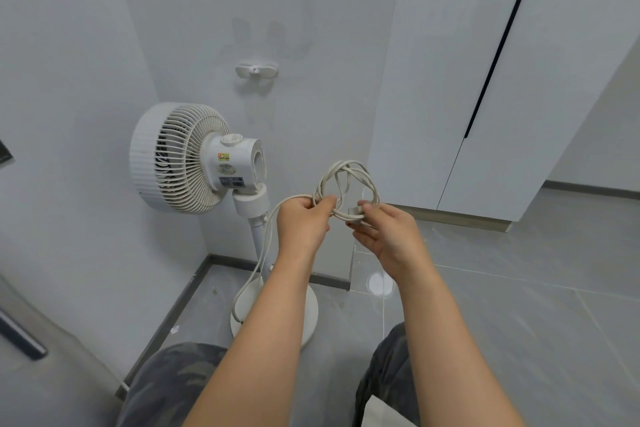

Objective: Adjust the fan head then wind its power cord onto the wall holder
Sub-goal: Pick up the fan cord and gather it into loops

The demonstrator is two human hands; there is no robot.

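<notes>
White fan head faces left, axis level | left hand, right hand: grip closed round coiled cord

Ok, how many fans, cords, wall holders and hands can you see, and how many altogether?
Pedestal fan: 1
Power cord: 1
Wall holder: 1
Hands: 2, left hand and right hand
Total: 5

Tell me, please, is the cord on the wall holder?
Not yet: the cord is looped between the left hand and right hand; the wall holder is bare.
</notes>
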